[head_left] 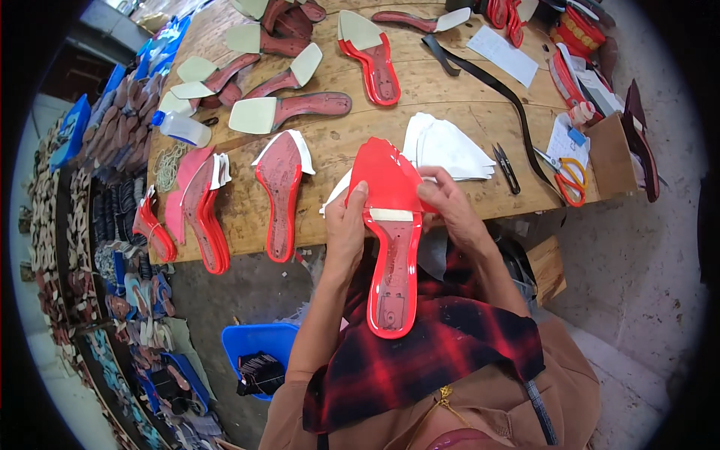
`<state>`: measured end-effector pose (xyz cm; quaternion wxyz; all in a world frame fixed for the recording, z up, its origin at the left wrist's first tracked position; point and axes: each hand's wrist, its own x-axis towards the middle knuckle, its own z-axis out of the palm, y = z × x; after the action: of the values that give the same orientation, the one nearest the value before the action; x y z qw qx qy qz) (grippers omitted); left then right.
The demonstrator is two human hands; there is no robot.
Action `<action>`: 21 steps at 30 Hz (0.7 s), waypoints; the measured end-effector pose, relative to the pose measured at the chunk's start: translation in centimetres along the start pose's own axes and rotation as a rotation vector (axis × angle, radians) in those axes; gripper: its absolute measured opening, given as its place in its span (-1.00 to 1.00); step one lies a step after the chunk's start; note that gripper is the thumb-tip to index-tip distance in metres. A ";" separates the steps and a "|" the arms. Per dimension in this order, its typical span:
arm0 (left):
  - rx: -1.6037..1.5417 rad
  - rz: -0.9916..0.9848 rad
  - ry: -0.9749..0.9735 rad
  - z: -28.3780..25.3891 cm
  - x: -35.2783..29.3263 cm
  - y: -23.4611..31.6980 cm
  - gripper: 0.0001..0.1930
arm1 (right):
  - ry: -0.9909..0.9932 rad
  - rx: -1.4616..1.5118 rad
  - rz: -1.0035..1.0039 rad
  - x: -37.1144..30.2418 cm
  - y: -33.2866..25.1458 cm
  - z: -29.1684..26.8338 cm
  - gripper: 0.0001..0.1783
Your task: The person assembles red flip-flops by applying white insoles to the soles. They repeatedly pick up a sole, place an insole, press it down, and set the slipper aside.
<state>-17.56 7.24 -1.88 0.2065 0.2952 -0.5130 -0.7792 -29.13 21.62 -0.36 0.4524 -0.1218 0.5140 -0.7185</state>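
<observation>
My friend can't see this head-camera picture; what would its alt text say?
The person's left hand and right hand hold a red-edged shoe insole by its wide, glossy red toe end, heel toward the body. On the wooden table lie more insoles to the left, with white pieces and black snips to the right.
</observation>
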 end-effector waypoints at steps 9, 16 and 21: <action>0.085 0.083 -0.032 1.3 -1.7 0.2 -0.67 | 0.010 -0.617 -0.170 3.4 -0.5 -0.2 -0.55; 0.046 0.044 -0.059 0.7 -2.1 -0.3 -0.66 | 0.005 -0.216 -0.077 4.7 1.5 -0.4 -0.60; -0.154 -0.035 -0.066 1.1 -1.6 -0.8 -0.66 | 0.037 -0.119 -0.040 4.9 1.8 -1.0 -0.60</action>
<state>-17.10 9.31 -1.90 0.1978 0.2614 -0.4527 -0.8292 -31.62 18.30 -3.73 0.4205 -0.1453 0.5617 -0.6976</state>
